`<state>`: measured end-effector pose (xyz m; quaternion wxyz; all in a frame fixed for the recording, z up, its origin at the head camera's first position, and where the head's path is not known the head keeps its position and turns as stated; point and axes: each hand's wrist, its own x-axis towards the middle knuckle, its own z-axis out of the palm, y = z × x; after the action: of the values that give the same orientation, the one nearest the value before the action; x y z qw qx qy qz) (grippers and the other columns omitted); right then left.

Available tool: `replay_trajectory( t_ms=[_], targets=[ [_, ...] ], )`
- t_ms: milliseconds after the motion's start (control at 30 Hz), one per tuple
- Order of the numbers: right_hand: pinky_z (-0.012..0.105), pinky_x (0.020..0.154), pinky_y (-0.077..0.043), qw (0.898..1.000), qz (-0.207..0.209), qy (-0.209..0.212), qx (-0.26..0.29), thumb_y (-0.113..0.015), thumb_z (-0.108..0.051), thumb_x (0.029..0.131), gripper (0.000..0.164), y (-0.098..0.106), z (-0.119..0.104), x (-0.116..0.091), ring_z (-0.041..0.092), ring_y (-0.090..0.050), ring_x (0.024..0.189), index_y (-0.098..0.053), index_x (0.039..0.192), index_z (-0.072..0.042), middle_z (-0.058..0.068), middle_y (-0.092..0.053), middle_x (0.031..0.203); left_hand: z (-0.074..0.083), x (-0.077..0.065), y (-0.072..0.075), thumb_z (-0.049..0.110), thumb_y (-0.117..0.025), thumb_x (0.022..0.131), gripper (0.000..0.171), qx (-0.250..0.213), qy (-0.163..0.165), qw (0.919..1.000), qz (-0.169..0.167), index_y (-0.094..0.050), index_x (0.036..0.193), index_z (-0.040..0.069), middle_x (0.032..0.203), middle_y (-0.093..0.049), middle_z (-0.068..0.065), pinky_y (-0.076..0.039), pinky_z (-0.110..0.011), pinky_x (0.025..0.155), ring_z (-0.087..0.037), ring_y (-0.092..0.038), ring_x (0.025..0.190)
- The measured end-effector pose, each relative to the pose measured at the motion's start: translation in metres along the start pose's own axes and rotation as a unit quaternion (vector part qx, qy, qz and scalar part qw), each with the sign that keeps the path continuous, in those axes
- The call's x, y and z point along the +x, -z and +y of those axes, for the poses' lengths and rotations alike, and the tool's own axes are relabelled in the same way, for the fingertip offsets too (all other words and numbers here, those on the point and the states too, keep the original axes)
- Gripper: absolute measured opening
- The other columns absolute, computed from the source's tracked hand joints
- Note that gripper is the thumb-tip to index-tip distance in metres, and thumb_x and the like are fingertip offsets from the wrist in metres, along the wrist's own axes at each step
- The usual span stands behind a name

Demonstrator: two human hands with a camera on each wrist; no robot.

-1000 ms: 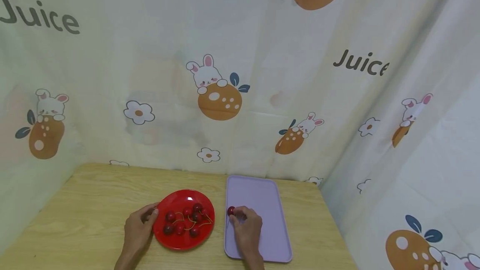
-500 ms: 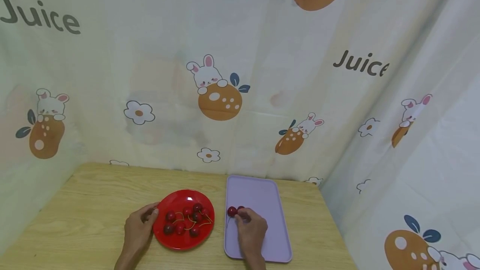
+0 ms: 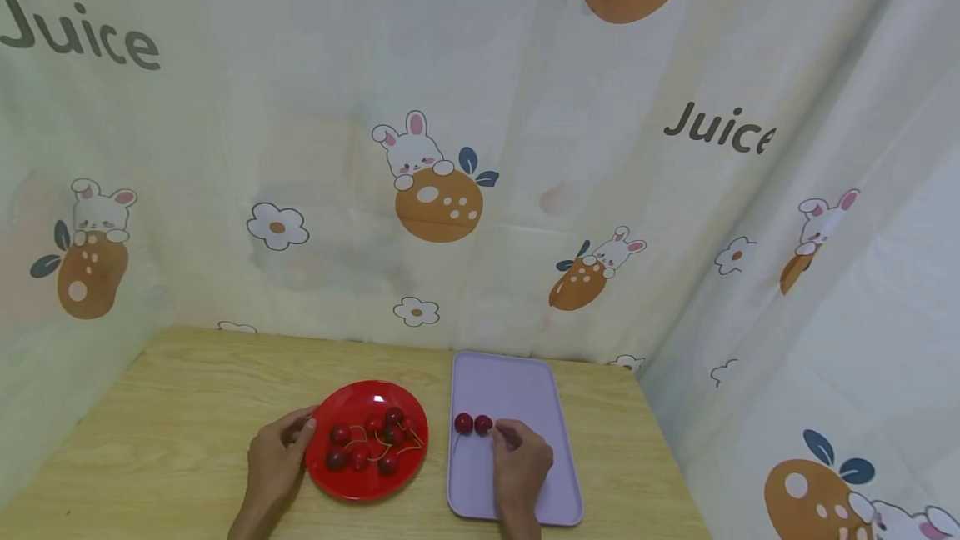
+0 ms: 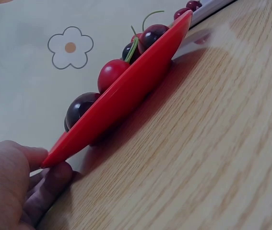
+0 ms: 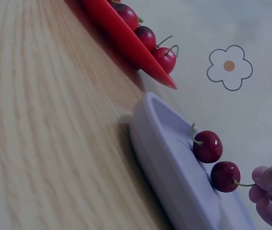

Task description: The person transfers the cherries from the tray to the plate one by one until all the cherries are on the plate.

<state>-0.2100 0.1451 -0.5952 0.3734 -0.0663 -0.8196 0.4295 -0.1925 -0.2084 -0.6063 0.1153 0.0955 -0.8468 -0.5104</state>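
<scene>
My left hand (image 3: 276,455) pinches the left rim of a red plate (image 3: 366,487), thumb above and fingers beneath in the left wrist view. Several dark red cherries (image 3: 359,458) with green stems lie on the plate. Over the lilac tray (image 3: 517,382), my right hand (image 3: 522,461) has thumb and fingertips at the end of a cherry's stem (image 5: 244,185), pinching it. That cherry (image 5: 225,176) rests on the tray, side by side with another cherry (image 5: 207,146) near the tray's left edge. The right hand covers part of the tray's lower middle in the head view.
A wood-grain table (image 3: 187,407) carries the plate on the left and the tray on the right, with a narrow gap between them. A pale curtain (image 3: 330,148) printed with rabbits, fruit and flowers hangs behind and at the sides.
My right hand has shifted right across the tray, and the second cherry, at first hidden by the fingers, now shows beside the first. The left hand and the plate stay put.
</scene>
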Motion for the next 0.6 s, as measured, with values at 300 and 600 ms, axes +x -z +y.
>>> replay_trajectory(
  t_ms=[300,600],
  targets=[
    [0.010,0.063,-0.054,1.000,0.020,0.005,0.011,-0.094,0.010,0.073,0.022,0.007,-0.005,0.008,0.015,-0.076,0.062,-0.084,0.084,-0.006,0.009,-0.083,0.078,-0.001,0.001,0.000,0.016,-0.064,0.111,0.033,0.000,0.009,1.0000,-0.001,-0.072,0.141,0.005,0.121,-0.079,-0.018,-0.052,-0.019,0.076,-0.008,-0.070,0.091],
    [0.011,0.061,-0.054,0.998,0.029,0.034,0.039,-0.094,0.011,0.072,0.021,0.010,-0.004,0.018,0.000,-0.070,0.061,-0.084,0.083,-0.003,0.009,-0.082,0.076,0.001,0.001,-0.001,0.014,-0.064,0.110,0.032,0.007,0.012,0.9999,-0.002,-0.073,0.139,0.003,0.119,-0.080,-0.018,-0.052,-0.019,0.074,-0.011,-0.072,0.092]
  ],
)
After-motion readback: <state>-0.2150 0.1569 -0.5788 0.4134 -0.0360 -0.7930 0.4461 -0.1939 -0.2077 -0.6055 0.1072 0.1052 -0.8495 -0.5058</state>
